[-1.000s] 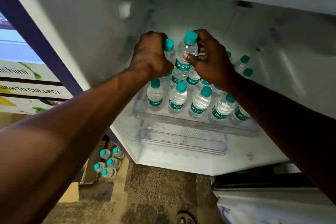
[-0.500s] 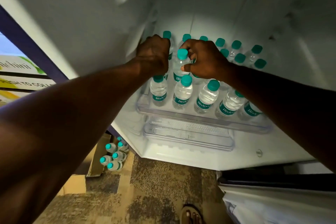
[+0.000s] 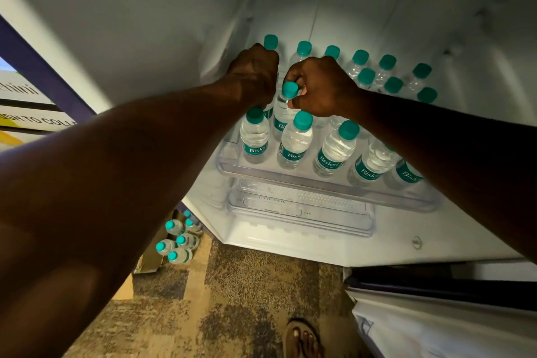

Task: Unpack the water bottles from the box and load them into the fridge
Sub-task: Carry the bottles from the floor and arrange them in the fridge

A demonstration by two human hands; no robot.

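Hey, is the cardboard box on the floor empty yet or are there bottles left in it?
Not empty. Several teal-capped bottles still stand upright in the box beside the fridge.

Both forearms are bare from the near edges of the view to the wrists, with no sleeve showing; the bare left hand (image 3: 253,75) and the bare right hand (image 3: 318,86) carry no glove, watch or bracelet; a bare foot (image 3: 303,338) at the bottom edge wears a brown open-toed sandal (image 3: 290,331), its toes uncovered.
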